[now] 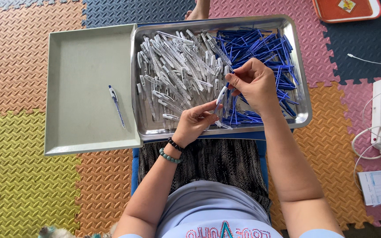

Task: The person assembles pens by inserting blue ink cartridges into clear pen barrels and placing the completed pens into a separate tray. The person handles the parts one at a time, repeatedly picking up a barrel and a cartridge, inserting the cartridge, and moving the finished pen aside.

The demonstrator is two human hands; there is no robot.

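Both hands' grip (219, 99) on pen (222, 94), inside steel tray (298, 75) rim.

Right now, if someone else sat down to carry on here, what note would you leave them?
Both hands hold one pen between them over the steel tray: left hand pinches its lower end, right hand its top.
In the steel tray: clear barrels heaped on the left, blue refills on the right.
Done: one finished pen lies alone in the grey tray.
Left: both heaps still large, so nearly all the pens remain.
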